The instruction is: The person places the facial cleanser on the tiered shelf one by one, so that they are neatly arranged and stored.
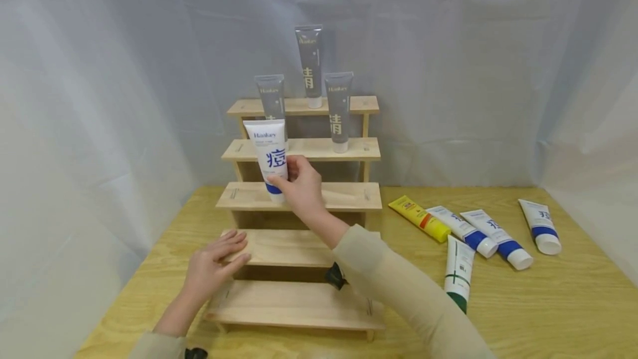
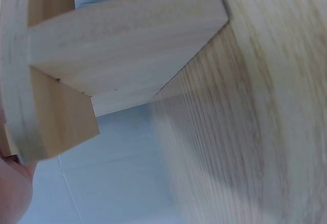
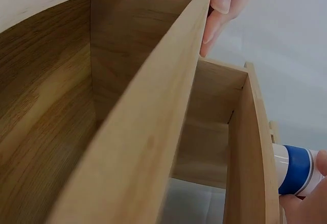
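In the head view my right hand (image 1: 305, 187) pinches a white squeeze tube (image 1: 269, 148) with blue lettering near its cap end. The tube is upright, cap down, at the left part of the middle shelf (image 1: 344, 195) of a wooden stepped display stand (image 1: 299, 303). The right wrist view shows its blue band (image 3: 296, 169) beside the fingers. My left hand (image 1: 214, 265) rests on the left end of the second-lowest shelf, fingers on top, thumb by the front edge. Three grey tubes stand cap down on the upper shelves: one on top (image 1: 310, 62), two below, the left one partly hidden.
On the table right of the stand lie a yellow tube (image 1: 418, 218), several white-and-blue tubes (image 1: 493, 234) and a white-and-green tube (image 1: 459, 270). The right sleeve (image 1: 399, 287) crosses over the lower shelves. Pale sheeting (image 1: 448, 71) hangs behind and at both sides.
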Demonstrator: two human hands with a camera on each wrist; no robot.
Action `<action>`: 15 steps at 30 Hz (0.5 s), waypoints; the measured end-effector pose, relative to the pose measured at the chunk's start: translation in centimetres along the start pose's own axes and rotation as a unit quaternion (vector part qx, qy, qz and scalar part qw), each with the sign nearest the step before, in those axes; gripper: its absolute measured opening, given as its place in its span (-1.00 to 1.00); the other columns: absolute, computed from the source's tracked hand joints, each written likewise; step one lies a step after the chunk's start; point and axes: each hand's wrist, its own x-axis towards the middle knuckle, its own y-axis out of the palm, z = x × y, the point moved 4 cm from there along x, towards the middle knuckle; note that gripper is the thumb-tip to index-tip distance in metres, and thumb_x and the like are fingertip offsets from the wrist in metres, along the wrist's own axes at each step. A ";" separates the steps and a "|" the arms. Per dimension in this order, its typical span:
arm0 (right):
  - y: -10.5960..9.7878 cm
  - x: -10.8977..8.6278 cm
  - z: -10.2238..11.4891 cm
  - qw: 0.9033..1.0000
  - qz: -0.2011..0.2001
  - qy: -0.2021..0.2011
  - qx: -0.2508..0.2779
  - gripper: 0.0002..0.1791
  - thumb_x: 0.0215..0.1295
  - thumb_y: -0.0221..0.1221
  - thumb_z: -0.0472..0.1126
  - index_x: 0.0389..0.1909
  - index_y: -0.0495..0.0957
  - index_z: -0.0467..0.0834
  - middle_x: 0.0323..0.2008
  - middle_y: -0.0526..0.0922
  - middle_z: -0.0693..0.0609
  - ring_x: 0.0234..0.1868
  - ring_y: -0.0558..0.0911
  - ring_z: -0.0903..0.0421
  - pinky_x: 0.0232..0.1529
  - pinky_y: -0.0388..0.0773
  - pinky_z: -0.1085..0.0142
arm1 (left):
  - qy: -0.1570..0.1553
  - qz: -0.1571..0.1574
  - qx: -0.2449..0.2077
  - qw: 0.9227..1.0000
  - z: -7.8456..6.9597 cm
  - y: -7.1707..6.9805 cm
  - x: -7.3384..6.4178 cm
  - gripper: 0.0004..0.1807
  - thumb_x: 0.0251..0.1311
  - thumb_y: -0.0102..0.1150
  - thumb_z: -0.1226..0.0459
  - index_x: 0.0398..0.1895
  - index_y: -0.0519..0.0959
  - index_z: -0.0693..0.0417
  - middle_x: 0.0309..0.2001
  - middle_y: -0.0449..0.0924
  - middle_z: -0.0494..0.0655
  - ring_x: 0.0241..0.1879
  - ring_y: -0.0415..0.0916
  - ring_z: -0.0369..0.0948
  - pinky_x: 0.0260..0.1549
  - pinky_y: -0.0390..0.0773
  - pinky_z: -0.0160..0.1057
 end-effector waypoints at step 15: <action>-0.4 -0.2 -0.2 0.999 0.011 -0.010 -0.031 -0.54 -0.01 0.30 -0.16 -0.07 0.42 -0.18 -0.11 0.55 -0.01 -0.07 0.50 0.15 -0.09 0.47 0.35 | -0.006 0.000 0.003 1.000 0.3 0.1 -0.1 -0.67 -0.28 0.41 0.33 -0.34 0.64 0.27 -0.17 0.59 0.02 -0.09 0.47 0.03 0.01 0.16 -0.64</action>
